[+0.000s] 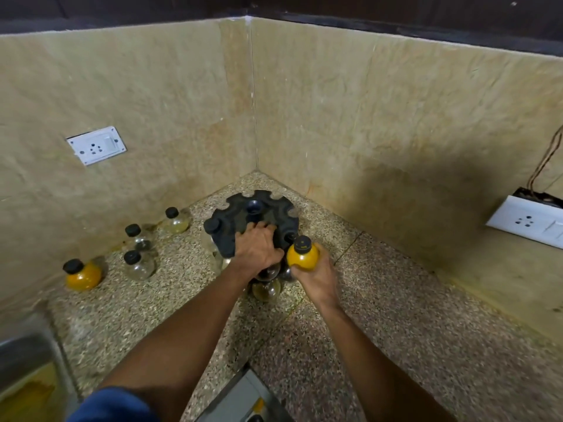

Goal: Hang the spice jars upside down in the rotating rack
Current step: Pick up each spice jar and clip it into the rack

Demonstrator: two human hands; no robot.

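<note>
While rack-steadied (left): jar (302,256) right-held.

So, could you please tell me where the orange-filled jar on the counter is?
In the head view, the orange-filled jar stands far left on the counter against the wall, left of three clear jars.

The light is dim and yellowish, falling from above and behind the person, so a broad soft shadow spreads over the wall (426,184) beyond and to the right of the held yellow jar (302,257). No hard glare anywhere, only faint sheen on the glass jars (138,254) well left of the grip. The wide lens bows the wall edges; both forearms and the near corners smear into blur.
</note>
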